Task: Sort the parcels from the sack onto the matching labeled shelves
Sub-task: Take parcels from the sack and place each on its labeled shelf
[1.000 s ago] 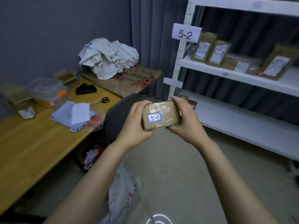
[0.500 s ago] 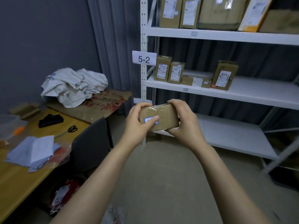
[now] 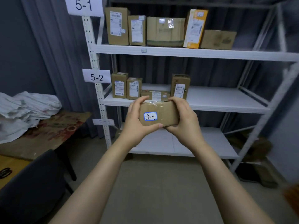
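A small brown taped parcel (image 3: pixel 163 110) with a blue-edged sticker reading 5-1 is held up in front of the white shelf unit. My left hand (image 3: pixel 135 122) grips its left end and my right hand (image 3: pixel 184 122) grips its right end. The top shelf (image 3: pixel 210 54) carries the sign 5-1 (image 3: pixel 84 5) and several cardboard parcels. Below it, the shelf (image 3: pixel 226 101) marked by the sign 5-2 (image 3: pixel 96 77) holds several smaller boxes at its left. The sack is out of view.
A lowest shelf board (image 3: pixel 202 147) lies near the floor. At left, a crumpled white cloth (image 3: pixel 24 110) lies on flattened cardboard (image 3: pixel 53 131) over a wooden table, with a dark chair back (image 3: pixel 32 183) in front. Dark items sit on the floor at right.
My view has swung up and right toward the shelves, bringing the 5-1 sign into sight. My left thumb has come off the sticker, so 5-1 reads clearly. Both hands still hold the parcel.
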